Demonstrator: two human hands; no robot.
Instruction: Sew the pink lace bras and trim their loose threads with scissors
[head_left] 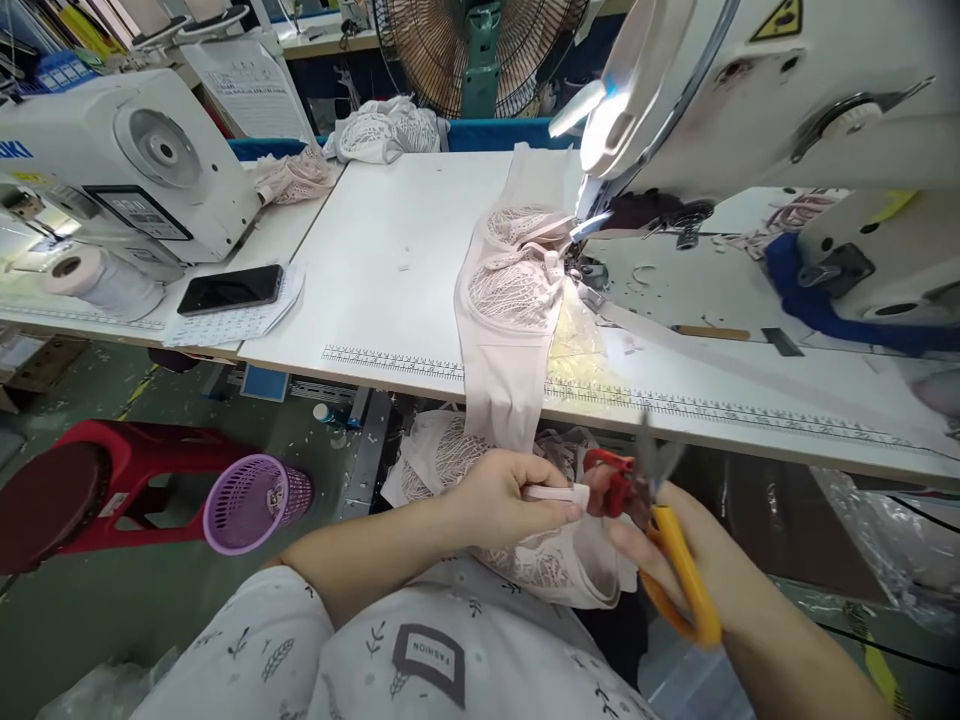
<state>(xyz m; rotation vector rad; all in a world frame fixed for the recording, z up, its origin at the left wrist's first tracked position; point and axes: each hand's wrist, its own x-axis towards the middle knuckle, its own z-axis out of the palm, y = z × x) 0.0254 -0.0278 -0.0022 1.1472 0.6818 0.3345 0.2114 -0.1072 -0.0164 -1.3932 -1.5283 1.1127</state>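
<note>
My left hand (499, 505) is closed in front of the table edge, pinching the end of a pale pink strap (559, 494) between thumb and fingers. Just to its right, my right hand (697, 535) grips scissors (684, 575) with an orange handle and red wrapping. Their blades point up and look blurred, and the right fingertips are close to the strap's end. On the table, a pale pink lace bra (510, 290) lies under the sewing machine's needle area, one wing hanging over the edge. More lace bra pieces (566, 570) are bunched on my lap below the hands.
A large sewing machine (750, 100) stands at right, another (142, 160) at left. A phone (231, 289) rests on papers. Behind the table is a fan (480, 60). A purple basket (255, 505) and red stool (150, 470) stand on the floor.
</note>
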